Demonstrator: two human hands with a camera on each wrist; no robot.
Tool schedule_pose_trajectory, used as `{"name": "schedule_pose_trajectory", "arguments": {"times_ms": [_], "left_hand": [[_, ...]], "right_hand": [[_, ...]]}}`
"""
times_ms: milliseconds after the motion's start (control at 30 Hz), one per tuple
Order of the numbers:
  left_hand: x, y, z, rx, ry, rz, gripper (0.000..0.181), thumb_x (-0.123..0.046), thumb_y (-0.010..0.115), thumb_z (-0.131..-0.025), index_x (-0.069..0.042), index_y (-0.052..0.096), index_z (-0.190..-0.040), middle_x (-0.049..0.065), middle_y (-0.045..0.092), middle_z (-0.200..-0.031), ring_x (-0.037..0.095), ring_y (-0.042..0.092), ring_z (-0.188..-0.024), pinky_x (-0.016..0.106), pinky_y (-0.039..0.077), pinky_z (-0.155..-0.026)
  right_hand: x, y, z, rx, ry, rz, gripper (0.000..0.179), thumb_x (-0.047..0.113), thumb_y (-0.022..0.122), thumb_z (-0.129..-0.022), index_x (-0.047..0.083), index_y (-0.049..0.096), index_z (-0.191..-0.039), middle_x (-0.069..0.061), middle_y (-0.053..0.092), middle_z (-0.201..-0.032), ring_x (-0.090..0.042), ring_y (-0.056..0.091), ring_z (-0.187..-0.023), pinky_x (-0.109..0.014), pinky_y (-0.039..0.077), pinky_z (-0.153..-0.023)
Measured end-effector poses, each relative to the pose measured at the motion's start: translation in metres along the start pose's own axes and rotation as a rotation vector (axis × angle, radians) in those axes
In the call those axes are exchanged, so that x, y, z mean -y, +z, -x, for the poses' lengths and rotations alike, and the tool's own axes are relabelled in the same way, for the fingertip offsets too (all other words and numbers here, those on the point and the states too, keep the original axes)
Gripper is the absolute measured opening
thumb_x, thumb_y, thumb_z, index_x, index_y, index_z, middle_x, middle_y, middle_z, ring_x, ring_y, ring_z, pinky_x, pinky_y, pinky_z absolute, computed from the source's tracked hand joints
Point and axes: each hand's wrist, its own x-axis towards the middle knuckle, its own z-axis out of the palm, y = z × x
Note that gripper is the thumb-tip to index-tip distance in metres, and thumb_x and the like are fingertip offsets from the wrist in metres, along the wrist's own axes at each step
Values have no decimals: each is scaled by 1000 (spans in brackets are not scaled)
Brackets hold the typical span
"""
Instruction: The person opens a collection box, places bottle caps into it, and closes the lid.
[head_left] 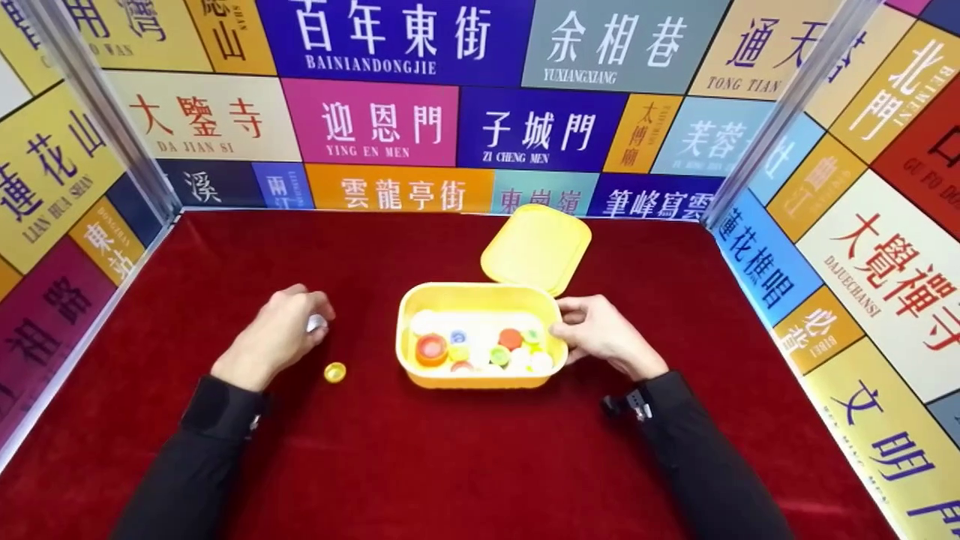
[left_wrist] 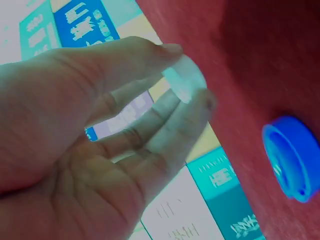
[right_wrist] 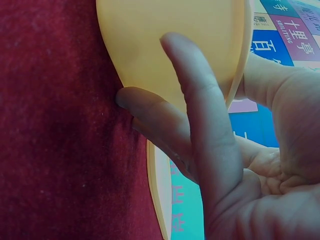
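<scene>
Between thumb and fingertips my left hand [head_left: 277, 330] pinches a small white bottle cap [left_wrist: 186, 80], held a little above the red cloth. Just to the right of that hand lies a loose yellow bottle cap [head_left: 335, 372], which looks blue in the left wrist view. A yellow plastic box [head_left: 472, 382] stands uncovered in the middle, with several coloured caps inside, among them a red-orange one [head_left: 431, 349] and a green one [head_left: 499, 355]. My right hand [head_left: 606, 334] grips the box's right end, thumb over the rim; in the right wrist view its fingers [right_wrist: 210, 120] lie against the outer wall.
Behind the box rests its yellow lid [head_left: 536, 247], close to the back wall. Red cloth [head_left: 480, 465] covers the table. Panels with printed place names [head_left: 375, 124] rise at the back and on both sides, joined by metal corner posts.
</scene>
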Motion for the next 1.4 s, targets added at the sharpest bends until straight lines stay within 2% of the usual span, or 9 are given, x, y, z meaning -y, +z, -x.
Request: {"name": "schedule_pose_trajectory", "arguments": {"times_ms": [100,233,333,467,633,833,1033,1400], "left_hand": [[-14,6,-4,-63,52,40,14,5,79,-97,1,84,-110,23,76,-104,39,74,-93,55,66,-88],[-37,17,-11,-151,153,79,16,4,82,-97,0,84,-112,22,74,-106,39,76,-95,51,68,-88],[-56,25,-17,-181,236,92,18,3,85,-96,0,84,-114,21,74,-109,37,76,-98,49,70,-90],[-82,35,-24,-159,331,94,19,3,87,-96,-1,83,-115,19,73,-111,34,75,-100,46,70,-92],[-107,47,-32,-53,394,72,18,-4,91,-99,-2,83,-116,17,71,-113,31,74,-100,43,71,-92],[-123,60,-44,52,398,37,21,-9,92,-100,-3,82,-117,18,73,-117,32,73,-105,41,70,-94],[-124,69,-47,128,394,25,20,-10,92,-100,-2,83,-117,19,78,-114,31,73,-100,40,70,-90],[-122,60,-43,108,338,21,21,-14,88,-104,-6,83,-123,18,76,-120,29,72,-101,39,69,-90]], "right_hand": [[0,1,-1,-1,0,8,46,4,73,-106,-3,72,-152,-30,82,-130,-26,87,-91,-40,73,-70],[0,2,-1,1,1,13,47,5,73,-107,-2,72,-153,-30,82,-130,-25,87,-91,-39,73,-70],[-1,1,1,-2,5,7,47,5,73,-107,-3,71,-153,-30,82,-131,-25,87,-91,-38,73,-69],[-1,0,2,-8,11,7,48,5,73,-107,-3,71,-154,-31,82,-132,-26,87,-91,-39,73,-69],[-1,-2,3,0,18,11,49,7,73,-107,-2,70,-156,-31,81,-134,-25,87,-92,-39,73,-70],[0,-3,3,-16,0,21,48,7,74,-106,-1,72,-153,-31,82,-131,-25,87,-90,-39,73,-69],[-4,2,4,-1,9,9,46,4,72,-106,-2,72,-152,-29,83,-129,-27,87,-91,-39,73,-70],[-1,0,3,-18,-4,16,46,5,73,-106,-1,73,-152,-31,82,-131,-27,87,-91,-39,73,-69]]}}
